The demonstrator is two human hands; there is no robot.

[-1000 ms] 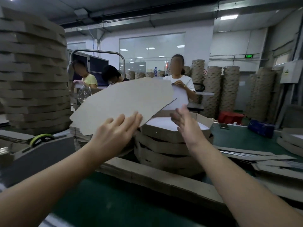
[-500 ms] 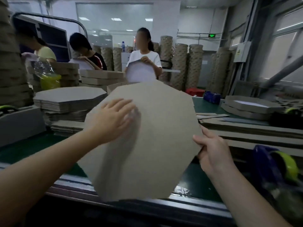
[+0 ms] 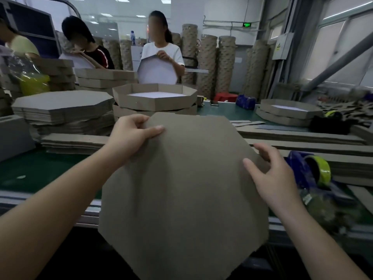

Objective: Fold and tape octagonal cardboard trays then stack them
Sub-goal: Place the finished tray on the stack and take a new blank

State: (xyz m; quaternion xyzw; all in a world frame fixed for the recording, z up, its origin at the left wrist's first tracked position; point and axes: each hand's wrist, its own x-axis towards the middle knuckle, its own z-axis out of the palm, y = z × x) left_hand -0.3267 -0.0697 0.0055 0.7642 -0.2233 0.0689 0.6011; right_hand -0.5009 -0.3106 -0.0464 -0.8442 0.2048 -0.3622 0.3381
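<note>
A flat brown octagonal cardboard blank [image 3: 185,188] is held in front of me over the near edge of the green table [image 3: 36,170]. My left hand [image 3: 131,138] pinches its upper left edge, thumb on top. My right hand [image 3: 270,174] holds its right edge, thumb on the face and fingers curled behind. Beyond it stands a stack of folded octagonal trays [image 3: 155,100] with white insides. A pile of flat blanks [image 3: 62,106] lies to the left. A blue tape dispenser [image 3: 308,170] with yellow-green tape sits just right of my right hand.
Long cardboard strips [image 3: 302,138] lie across the table behind the blank. Two more folded trays [image 3: 288,112] sit at far right. A grey block [image 3: 14,134] stands at left. Three people work across the table, and tall tray columns [image 3: 207,63] line the back wall.
The blank has come closer and lower. My left hand moved from lying flat on its face to pinching the upper left edge. My right hand shifted up along the right edge.
</note>
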